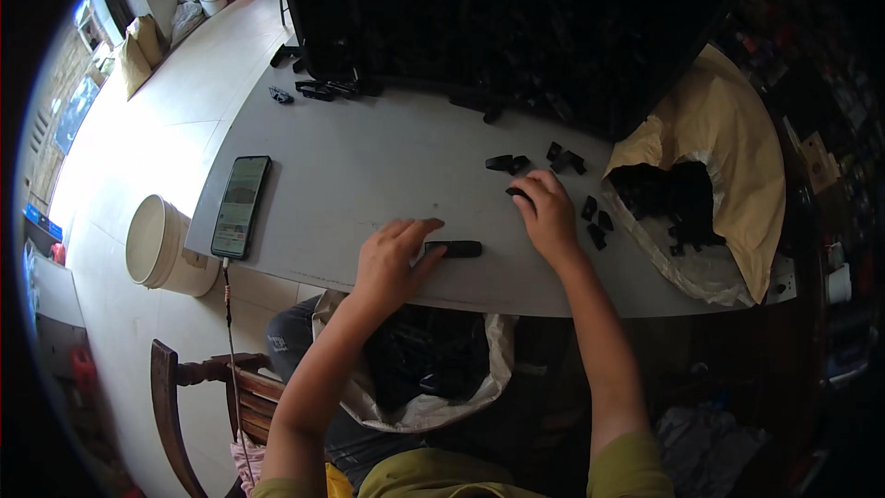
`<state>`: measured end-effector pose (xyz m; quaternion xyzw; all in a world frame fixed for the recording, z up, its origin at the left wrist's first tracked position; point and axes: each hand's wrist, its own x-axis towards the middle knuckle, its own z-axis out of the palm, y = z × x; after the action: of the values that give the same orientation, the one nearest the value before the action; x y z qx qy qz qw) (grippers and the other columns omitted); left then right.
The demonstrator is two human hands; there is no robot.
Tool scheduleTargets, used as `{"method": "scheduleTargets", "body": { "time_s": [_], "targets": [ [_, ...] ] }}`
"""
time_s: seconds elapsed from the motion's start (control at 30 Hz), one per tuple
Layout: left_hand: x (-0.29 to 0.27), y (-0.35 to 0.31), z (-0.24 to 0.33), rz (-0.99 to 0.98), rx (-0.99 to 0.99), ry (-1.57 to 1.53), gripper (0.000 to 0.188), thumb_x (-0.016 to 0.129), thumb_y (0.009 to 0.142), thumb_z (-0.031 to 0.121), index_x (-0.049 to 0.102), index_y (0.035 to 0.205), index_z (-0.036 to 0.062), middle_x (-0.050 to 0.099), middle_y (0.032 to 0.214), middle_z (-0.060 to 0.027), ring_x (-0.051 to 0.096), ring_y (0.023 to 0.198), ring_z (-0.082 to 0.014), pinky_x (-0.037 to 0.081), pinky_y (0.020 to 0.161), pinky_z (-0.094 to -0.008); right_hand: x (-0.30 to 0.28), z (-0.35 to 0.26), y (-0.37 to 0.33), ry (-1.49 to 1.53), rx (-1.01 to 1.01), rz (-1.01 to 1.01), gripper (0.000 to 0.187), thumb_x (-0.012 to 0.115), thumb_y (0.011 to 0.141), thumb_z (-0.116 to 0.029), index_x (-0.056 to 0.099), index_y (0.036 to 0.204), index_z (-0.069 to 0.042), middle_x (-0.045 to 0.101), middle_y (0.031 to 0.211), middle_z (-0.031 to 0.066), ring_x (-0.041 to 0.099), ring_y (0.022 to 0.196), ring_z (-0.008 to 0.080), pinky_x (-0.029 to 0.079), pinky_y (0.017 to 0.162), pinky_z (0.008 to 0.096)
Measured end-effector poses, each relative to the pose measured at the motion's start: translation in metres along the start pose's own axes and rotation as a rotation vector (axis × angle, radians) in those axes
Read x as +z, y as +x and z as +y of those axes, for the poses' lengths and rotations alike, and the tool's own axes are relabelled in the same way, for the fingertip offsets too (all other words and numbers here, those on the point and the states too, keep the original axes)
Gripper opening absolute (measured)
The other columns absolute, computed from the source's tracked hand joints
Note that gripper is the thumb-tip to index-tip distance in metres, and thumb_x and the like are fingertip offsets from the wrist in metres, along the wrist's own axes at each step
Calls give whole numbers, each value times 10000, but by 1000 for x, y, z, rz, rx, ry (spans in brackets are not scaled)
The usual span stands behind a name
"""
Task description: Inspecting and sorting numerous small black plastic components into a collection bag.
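On the grey tabletop, my left hand (392,260) has its thumb and forefinger spread apart. A black elongated plastic piece (463,249) lies flat by that thumb; whether the thumb touches it I cannot tell. My right hand (549,218) pinches a small dark plastic part (519,193) between thumb and fingers, which partly hide it. Just beyond the right hand lie small black parts (507,164) and another little group (567,159). Several more black parts (597,220) rest to the right of its wrist.
A large black tray (479,28) heaped with dark parts covers the table's far side. At right stands an open paper-lined sack (737,161) of black pieces. A phone (241,207) with a cable lies left. Below the near edge hangs an open white bag (502,350). A bucket (157,244) stands left.
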<state>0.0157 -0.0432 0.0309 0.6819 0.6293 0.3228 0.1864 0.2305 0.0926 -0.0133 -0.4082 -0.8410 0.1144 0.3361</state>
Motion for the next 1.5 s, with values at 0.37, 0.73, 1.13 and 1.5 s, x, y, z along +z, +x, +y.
{"method": "scheduleTargets", "body": {
  "time_s": [0.37,0.73,1.13,1.5],
  "targets": [
    [20,0,-16,-75,187,-237,271,655,778,18,582,1037,43,585,955,-136,599,906,-336,500,784,-391,-18,-60,-34,480,90,-269,284,744,780,-52,693,1058,-31,603,805,38,553,692,115,452,599,241],
    [7,13,-30,-179,181,-268,217,686,741,2,664,957,8,615,959,-134,630,894,-308,511,789,-365,-23,-38,-32,349,-18,-266,276,771,725,-46,700,991,-22,609,909,43,585,741,147,481,642,271],
    [10,89,-57,-272,389,-348,192,680,792,110,667,966,30,634,1024,-137,604,977,-325,487,856,-390,-12,-61,-45,290,-87,-332,257,796,712,-152,701,906,-12,612,862,67,623,782,219,517,694,323],
    [97,218,-44,620,-347,55,558,763,722,282,480,1162,87,598,1133,-133,483,1144,-344,380,954,-439,-17,-56,-65,536,82,-231,177,724,799,-79,704,963,-15,626,910,81,632,766,183,517,639,291]
  ]
}}
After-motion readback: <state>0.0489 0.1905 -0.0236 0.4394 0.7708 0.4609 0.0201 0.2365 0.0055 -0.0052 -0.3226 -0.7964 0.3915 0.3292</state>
